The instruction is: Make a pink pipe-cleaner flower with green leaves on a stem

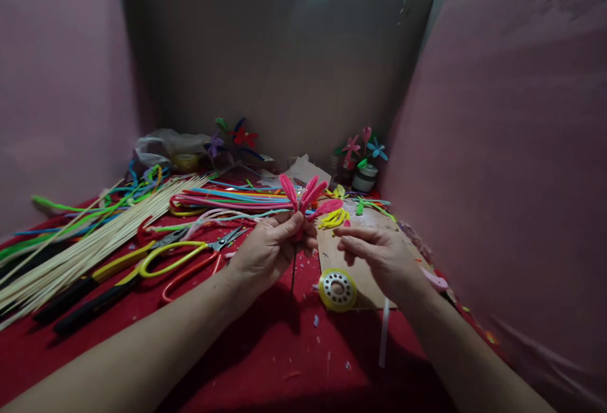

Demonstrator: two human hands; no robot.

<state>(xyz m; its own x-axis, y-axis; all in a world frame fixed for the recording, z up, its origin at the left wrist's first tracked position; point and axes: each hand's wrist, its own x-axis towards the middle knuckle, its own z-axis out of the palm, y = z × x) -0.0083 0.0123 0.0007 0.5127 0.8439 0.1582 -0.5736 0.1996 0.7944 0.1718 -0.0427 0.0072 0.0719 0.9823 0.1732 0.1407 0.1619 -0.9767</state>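
My left hand (272,245) is closed in a pinch around the base of a pink pipe-cleaner flower (310,193). Its looped petals fan upward, and a thin dark stem (293,274) hangs below the fingers. Just to the right, my right hand (379,255) is held over a wooden board, fingers bent together and apart from the flower. A small pink piece (347,224) shows right above those fingertips; whether they grip it I cannot tell. Yellow pipe-cleaner loops (334,218) lie on the board behind. A yellow tape roll (337,289) rests at the board's near edge.
Scissors (220,242), yellow-handled pliers (126,260), bamboo sticks (109,229) and colourful pipe cleaners (232,201) spread leftward over the red cloth (265,362). The wooden board (367,289) carries scraps. A translucent stick (384,334) lies near my right wrist. Finished flowers (377,149) stand behind.
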